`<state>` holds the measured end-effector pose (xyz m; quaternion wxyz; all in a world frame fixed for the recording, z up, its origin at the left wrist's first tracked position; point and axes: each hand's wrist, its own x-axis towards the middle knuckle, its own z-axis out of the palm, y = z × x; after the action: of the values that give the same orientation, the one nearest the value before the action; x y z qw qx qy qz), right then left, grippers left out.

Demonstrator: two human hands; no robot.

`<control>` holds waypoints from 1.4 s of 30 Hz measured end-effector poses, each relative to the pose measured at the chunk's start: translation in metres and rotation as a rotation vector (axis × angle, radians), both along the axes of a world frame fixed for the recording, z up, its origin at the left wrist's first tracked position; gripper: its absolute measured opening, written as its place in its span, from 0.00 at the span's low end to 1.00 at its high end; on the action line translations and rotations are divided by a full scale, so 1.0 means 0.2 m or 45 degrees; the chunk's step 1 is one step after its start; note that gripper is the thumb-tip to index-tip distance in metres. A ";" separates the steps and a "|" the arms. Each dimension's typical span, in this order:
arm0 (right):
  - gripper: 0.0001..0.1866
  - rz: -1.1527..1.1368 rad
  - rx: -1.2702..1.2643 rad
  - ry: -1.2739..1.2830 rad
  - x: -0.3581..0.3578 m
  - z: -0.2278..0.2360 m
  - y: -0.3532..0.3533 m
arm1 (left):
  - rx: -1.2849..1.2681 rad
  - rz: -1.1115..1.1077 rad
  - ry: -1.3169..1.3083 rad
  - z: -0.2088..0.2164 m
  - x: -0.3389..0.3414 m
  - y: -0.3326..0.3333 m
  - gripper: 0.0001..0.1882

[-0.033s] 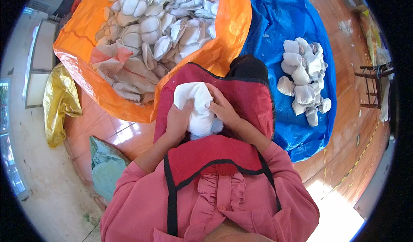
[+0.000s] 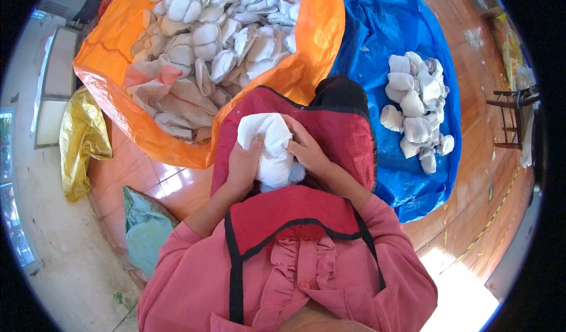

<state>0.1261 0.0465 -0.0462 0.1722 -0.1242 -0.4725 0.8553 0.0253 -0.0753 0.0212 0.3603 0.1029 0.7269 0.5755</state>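
The left hand (image 2: pixel 243 166) and right hand (image 2: pixel 305 150) both clasp a white padded piece (image 2: pixel 270 145) over the red apron (image 2: pixel 342 137) on the lap, fingers curled around it (its lower end is hidden between the palms). An orange sheet (image 2: pixel 118 105) of similar pieces lies ahead, cut off at the top; a smaller white pile (image 2: pixel 415 111) sits on the blue sheet (image 2: pixel 377 43).

Your left hand (image 2: pixel 243 166) and right hand (image 2: pixel 305 150) cover both sides of the white fabric piece (image 2: pixel 270 148), so you cannot tell its full shape. The orange sheet's (image 2: pixel 318 43) heap of white pieces (image 2: pixel 227 34) runs off the top edge. The dark stool (image 2: pixel 514 115) at the right rim is warped and partly cut off.
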 end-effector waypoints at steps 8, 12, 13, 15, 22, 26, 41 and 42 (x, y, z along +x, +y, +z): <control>0.28 0.189 -0.425 -0.165 0.01 0.03 0.00 | -0.132 -0.220 0.450 -0.09 -0.04 -0.03 0.19; 0.26 0.041 -0.503 -0.172 0.00 -0.01 0.01 | -0.296 -0.293 0.610 -0.03 -0.03 0.00 0.20; 0.25 0.018 -0.509 -0.134 0.01 0.01 0.01 | -0.239 -0.295 0.604 -0.02 -0.02 0.01 0.21; 0.22 -0.029 -0.523 -0.084 0.02 0.02 0.01 | -0.126 -0.300 0.593 0.01 0.01 0.01 0.22; 0.13 -0.318 -0.458 -0.070 0.05 -0.03 -0.04 | -0.561 -0.670 0.671 0.10 0.12 0.05 0.27; 0.12 -0.469 -0.313 -0.160 0.06 -0.01 -0.06 | -0.510 -0.840 0.856 0.07 0.12 0.06 0.28; 0.16 -0.199 -0.223 -0.296 0.06 -0.05 0.03 | -0.241 -0.574 0.857 0.08 -0.01 0.06 0.17; 0.16 -0.135 -0.128 -0.275 0.05 -0.05 0.05 | -0.154 -0.512 0.798 0.10 -0.03 0.08 0.14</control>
<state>0.1360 0.0558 -0.0560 0.1588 -0.2490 -0.4378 0.8492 0.0198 -0.0601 0.0411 0.2317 0.3933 0.7998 0.3899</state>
